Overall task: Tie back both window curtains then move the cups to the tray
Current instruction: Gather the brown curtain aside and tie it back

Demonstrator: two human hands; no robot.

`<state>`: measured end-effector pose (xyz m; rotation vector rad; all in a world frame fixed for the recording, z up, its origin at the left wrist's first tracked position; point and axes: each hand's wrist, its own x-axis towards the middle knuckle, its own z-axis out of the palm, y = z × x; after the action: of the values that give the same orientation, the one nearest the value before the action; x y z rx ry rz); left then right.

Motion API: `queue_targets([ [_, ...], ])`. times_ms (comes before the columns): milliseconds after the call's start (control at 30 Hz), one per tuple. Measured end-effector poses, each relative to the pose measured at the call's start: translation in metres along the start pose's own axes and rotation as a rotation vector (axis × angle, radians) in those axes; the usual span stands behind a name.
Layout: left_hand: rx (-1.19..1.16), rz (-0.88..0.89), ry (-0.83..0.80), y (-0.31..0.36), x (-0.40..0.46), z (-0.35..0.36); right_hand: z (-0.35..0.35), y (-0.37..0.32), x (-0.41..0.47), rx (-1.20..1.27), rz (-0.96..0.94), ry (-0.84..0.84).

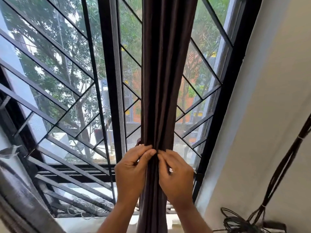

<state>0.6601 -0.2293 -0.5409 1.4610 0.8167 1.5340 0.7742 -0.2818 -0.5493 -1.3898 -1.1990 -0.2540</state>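
Note:
A dark brown curtain (165,73) hangs gathered into a narrow column in front of the barred window (107,68). My left hand (133,167) and my right hand (176,172) wrap around the bunched curtain from either side at about sill height. Their fingertips meet at the front of the folds and pinch there. Whether a tie-back strip is between the fingers is too small to tell. A second curtain (21,199), grey-brown, lies bundled at the lower left. No cups or tray are in view.
A black window frame and diagonal metal grille fill the view behind the curtain. A pale wall (262,115) runs down the right, with dark cables (286,165) hanging along it and coiled near the lower right corner.

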Motion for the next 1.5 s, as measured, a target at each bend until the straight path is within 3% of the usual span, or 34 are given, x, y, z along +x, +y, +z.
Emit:
queue_targets([
  [67, 0.017, 0.022, -0.038, 0.0, -0.001, 0.001, 0.0, -0.003, 0.0, 0.0, 0.005, -0.058],
  [200, 0.011, 0.036, -0.067, 0.003, -0.001, 0.005, 0.007, -0.003, -0.001, 0.007, 0.087, 0.004],
  [433, -0.047, -0.103, -0.089, 0.015, 0.004, 0.001, -0.005, -0.002, -0.001, 0.408, 0.364, -0.042],
  [567, 0.055, -0.049, 0.093, 0.013, -0.001, -0.002, -0.012, 0.006, 0.002, 0.308, 0.393, 0.062],
  [667, 0.152, 0.031, 0.278, 0.007, -0.008, -0.009, -0.022, 0.008, 0.002, 0.12, 0.24, 0.224],
  [733, 0.216, 0.085, 0.32, 0.003, -0.013, -0.013, -0.022, 0.006, -0.003, 0.006, 0.14, 0.236],
  [967, 0.385, 0.292, 0.037, 0.019, -0.029, -0.005, 0.004, -0.005, -0.028, -0.105, -0.077, 0.069],
  [1167, 0.271, 0.135, 0.053, 0.027, -0.024, -0.007, 0.004, -0.003, -0.037, -0.052, -0.089, 0.045],
  [1333, 0.234, 0.106, 0.137, 0.016, -0.024, -0.009, -0.001, -0.008, -0.042, 0.058, 0.052, 0.188],
  [1433, 0.11, 0.087, 0.075, 0.02, -0.028, -0.004, 0.006, -0.014, -0.052, 0.076, 0.248, 0.028],
  [1500, 0.088, 0.063, 0.032, 0.022, -0.024, -0.007, 0.008, -0.014, -0.054, -0.036, 0.209, -0.086],
])
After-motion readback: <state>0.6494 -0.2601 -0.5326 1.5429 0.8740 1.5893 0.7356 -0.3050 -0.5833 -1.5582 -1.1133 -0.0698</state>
